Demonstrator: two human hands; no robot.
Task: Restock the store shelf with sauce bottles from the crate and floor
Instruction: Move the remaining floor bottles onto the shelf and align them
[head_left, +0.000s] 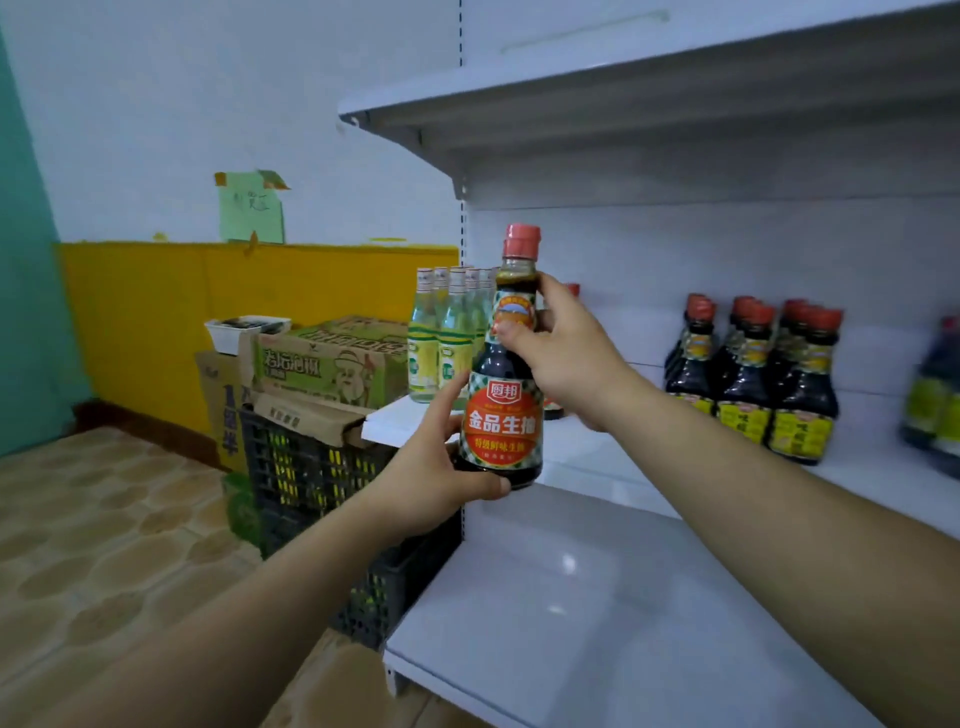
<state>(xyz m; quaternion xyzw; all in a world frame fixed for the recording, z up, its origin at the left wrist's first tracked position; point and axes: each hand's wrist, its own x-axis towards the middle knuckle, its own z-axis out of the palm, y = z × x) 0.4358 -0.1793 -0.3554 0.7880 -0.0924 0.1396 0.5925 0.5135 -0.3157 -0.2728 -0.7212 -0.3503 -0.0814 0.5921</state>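
I hold a dark sauce bottle (503, 415) with a red cap and a red-orange label upright in front of the white shelf (582, 457). My left hand (441, 467) cups its base from the left. My right hand (566, 358) grips its shoulder and neck from the right. Behind it, another red-capped bottle (571, 291) is mostly hidden. Several dark bottles with yellow labels (753, 379) stand in rows further right on the shelf. A black plastic crate (306, 473) sits on the floor at the left of the shelf.
Several pale green glass bottles (441, 338) stand at the shelf's left end. Cardboard boxes (327, 364) and a white tray (244, 327) are piled on the crate. A lower white shelf (597, 623) juts out below. An upper shelf (649, 93) hangs overhead. Tiled floor spreads left.
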